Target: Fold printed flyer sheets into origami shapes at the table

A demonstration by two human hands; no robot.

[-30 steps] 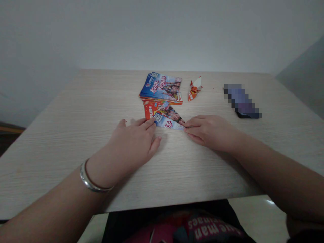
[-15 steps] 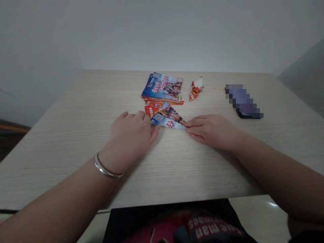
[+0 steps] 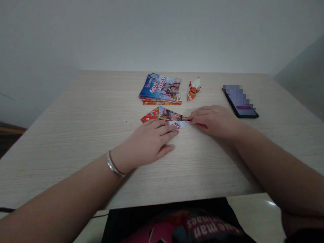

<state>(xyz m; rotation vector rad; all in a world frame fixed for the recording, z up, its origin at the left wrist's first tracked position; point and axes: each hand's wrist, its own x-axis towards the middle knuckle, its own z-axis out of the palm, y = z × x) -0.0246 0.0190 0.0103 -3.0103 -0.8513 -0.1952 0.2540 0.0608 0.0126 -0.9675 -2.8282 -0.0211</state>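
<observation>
A folded paper flyer (image 3: 170, 114), printed blue and red, lies on the table between my hands, tapering to a point on the right. My left hand (image 3: 149, 140) rests flat across its lower left part, fingers stretched out and covering some of the print. With its fingertips, my right hand (image 3: 212, 121) pinches the narrow right tip of the paper. Beyond the flyer sits a stack of the same flyers (image 3: 160, 88). To the right of that stack is a small folded paper crane (image 3: 194, 89) in orange and white.
A black smartphone (image 3: 240, 101) with its screen lit lies at the right of the pale wooden table (image 3: 83, 111). A wall (image 3: 162, 37) stands behind the table's far edge. Dark clothing with printed letters (image 3: 207, 227) shows at the bottom, below the near edge.
My left hand has moved right from the flyer's left end to lie flat over its lower edge. The flyer has turned slightly, and the right hand keeps its pinch at the tip.
</observation>
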